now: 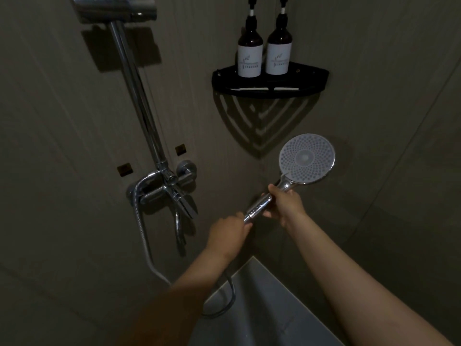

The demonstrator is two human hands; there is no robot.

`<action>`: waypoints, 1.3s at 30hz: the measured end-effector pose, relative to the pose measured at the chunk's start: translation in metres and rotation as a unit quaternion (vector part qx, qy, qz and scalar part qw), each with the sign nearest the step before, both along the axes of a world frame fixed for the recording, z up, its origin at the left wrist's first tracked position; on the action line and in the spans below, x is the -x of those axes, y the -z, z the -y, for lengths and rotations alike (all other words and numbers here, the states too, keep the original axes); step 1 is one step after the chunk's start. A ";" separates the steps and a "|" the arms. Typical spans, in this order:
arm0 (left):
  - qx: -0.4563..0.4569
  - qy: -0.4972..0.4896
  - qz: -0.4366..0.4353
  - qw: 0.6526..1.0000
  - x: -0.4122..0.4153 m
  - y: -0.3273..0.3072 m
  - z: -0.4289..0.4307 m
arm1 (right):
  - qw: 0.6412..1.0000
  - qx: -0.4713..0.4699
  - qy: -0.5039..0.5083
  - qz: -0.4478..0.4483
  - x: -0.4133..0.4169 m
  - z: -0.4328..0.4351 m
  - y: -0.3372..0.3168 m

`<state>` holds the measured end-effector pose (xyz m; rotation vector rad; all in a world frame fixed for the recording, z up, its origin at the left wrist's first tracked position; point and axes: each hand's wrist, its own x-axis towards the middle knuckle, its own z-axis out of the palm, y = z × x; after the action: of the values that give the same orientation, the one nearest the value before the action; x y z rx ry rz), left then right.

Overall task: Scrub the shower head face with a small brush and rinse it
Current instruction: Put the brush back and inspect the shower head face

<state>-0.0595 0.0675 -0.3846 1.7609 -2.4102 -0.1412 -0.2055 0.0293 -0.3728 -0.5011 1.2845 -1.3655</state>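
Note:
The chrome hand shower head points its round nozzle face toward me, low in the tiled corner. My right hand grips the upper part of its handle just below the head. My left hand grips the lower end of the handle, where the metal hose joins. No brush is in view.
The chrome mixer tap and riser rail are on the left wall. A black corner shelf carries two pump bottles above the shower head. The hose loops down toward the pale floor.

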 end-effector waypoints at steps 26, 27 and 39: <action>-0.071 0.039 -0.057 0.995 -0.004 0.002 0.005 | 1.000 0.008 -0.013 -0.021 -0.001 -0.010 -0.008; -0.049 0.031 -0.037 0.998 -0.004 0.004 0.003 | 1.000 0.007 -0.011 -0.014 -0.002 -0.011 -0.007; -0.256 0.003 -0.460 0.850 -0.025 0.008 0.002 | 0.987 0.026 -0.157 -0.027 -0.037 -0.016 0.001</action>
<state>-0.0342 0.0653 -0.3929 1.3237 -1.7087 -1.3807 -0.1686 0.0452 -0.3736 -0.7486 1.1574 -1.1289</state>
